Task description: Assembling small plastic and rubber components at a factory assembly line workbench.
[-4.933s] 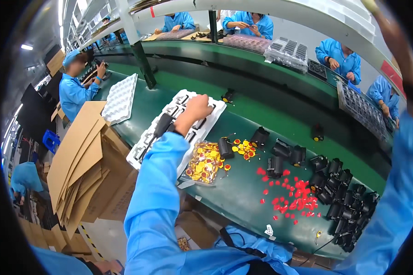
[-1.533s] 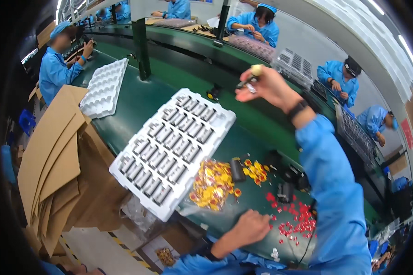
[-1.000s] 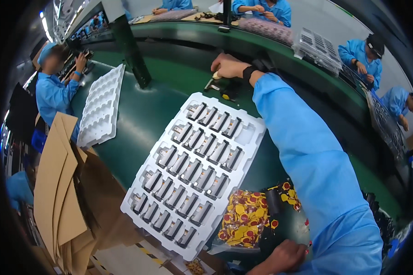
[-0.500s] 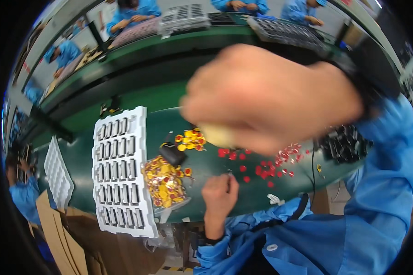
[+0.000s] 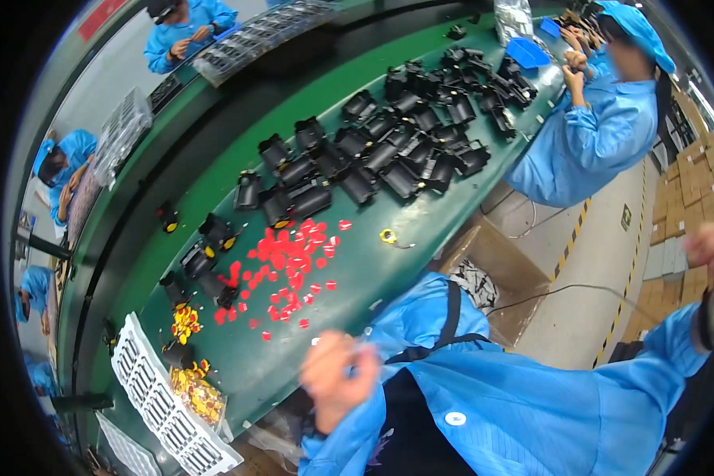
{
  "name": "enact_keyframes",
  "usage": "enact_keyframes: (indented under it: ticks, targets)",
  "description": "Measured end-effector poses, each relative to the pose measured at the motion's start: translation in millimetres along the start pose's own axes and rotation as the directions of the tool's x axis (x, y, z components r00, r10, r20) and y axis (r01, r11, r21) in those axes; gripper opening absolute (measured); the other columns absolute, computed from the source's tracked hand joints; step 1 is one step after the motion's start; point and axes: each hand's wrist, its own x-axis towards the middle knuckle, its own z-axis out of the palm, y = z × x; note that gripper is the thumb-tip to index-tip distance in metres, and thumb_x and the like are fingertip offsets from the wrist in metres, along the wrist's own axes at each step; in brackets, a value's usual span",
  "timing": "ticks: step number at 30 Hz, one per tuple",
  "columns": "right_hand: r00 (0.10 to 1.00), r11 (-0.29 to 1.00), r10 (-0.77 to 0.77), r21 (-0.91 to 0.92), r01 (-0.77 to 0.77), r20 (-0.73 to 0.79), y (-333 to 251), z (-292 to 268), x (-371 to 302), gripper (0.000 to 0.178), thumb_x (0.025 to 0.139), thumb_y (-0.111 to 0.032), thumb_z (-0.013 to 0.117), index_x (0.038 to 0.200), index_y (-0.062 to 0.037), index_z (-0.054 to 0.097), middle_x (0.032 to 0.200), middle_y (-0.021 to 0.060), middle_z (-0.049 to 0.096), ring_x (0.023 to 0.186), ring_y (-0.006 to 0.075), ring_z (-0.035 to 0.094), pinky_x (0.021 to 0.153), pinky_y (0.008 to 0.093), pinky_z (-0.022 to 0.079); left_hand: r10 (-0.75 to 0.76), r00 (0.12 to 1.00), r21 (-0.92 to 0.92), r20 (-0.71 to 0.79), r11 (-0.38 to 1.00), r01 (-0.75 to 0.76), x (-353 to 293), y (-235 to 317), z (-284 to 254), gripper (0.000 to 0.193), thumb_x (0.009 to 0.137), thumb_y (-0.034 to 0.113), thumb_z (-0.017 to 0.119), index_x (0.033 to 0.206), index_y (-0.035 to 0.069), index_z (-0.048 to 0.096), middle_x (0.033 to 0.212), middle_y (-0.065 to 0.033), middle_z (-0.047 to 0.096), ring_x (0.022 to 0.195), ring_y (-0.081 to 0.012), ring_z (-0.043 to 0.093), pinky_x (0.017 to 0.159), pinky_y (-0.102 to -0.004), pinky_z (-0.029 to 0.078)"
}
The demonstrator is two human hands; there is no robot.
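Note:
My left hand [image 5: 337,373] is by the front edge of the green table [image 5: 349,278], its fingers curled together in a pinch. Motion blur hides whatever they may hold. At the far right, my right hand [image 5: 710,250] is raised away from the table, smeared and partly cut off. Closest to my left hand lies a loose scatter of small red discs [image 5: 289,258]. Left of them are small yellow-and-red round parts [image 5: 185,324], some in a clear bag [image 5: 198,397], beside a white tray [image 5: 155,389] of slotted parts.
Many black plastic housings [image 5: 357,182] cover the table's far side. One yellow part with a wire [image 5: 389,236] lies apart. A co-worker [image 5: 595,135] sits at the right, near a blue bin [image 5: 527,52]. An open carton [image 5: 500,278] stands below the edge; stacked boxes [image 5: 690,198] are beyond.
The view has swung right, bringing the black housings and the co-worker into sight. My right hand has gone from over the table to the far right. My left hand stays near the table edge.

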Motion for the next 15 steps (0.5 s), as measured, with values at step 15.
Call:
enact_keyframes:
  ticks: [15]
  targets:
    - [0.661,0.084,0.479,0.720,-0.689,0.578,36,311,0,0.014,0.075,0.002,0.076,0.088,0.0003,0.071,0.084,0.0090,0.068,0.079,0.0170,0.063,0.075,0.0300,0.050,0.062,0.812,-0.257,0.581,0.960,0.111,-22,-18,115,0.011,0.082,0.013,0.065,0.076,0.004,0.061,0.072,-0.0128,0.058,0.070,-0.0313,0.058,0.063,-0.0399,0.048]
